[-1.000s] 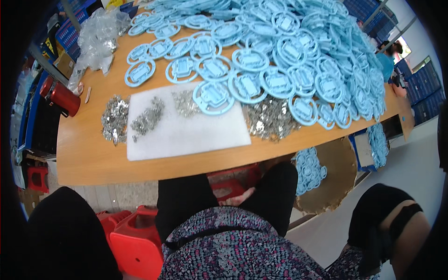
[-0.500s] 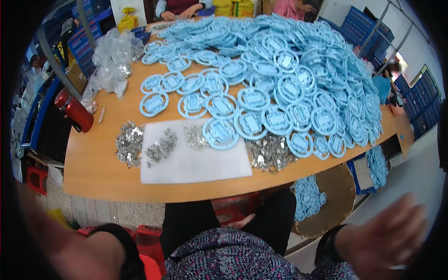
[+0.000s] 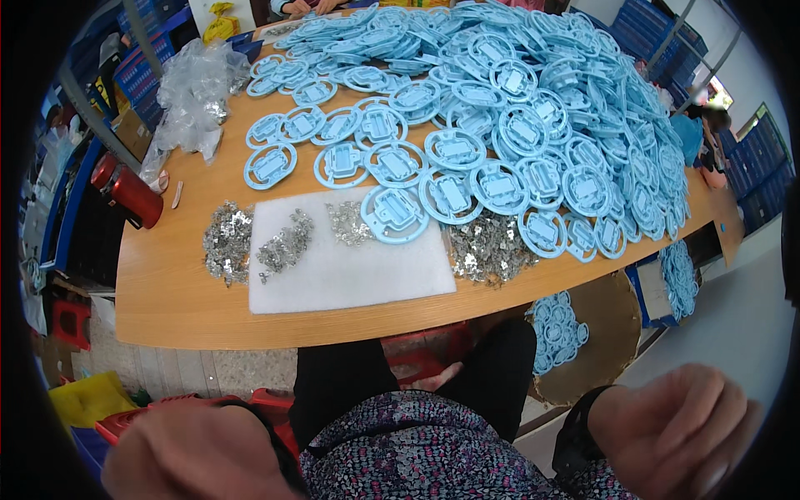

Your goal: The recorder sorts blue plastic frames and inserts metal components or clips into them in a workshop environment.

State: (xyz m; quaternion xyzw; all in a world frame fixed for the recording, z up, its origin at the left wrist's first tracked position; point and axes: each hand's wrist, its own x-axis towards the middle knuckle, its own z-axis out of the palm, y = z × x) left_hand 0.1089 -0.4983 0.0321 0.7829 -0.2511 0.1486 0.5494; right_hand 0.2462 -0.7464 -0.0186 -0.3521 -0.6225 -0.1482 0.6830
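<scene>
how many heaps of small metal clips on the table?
4. One heap on bare wood left of the white foam pad; two on the pad, left and upper middle; one right of it. More may lie hidden under the blue plastic rings.

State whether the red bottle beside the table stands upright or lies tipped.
Tipped: the red bottle leans slantwise against the table edge, cap end pointing away.
</scene>
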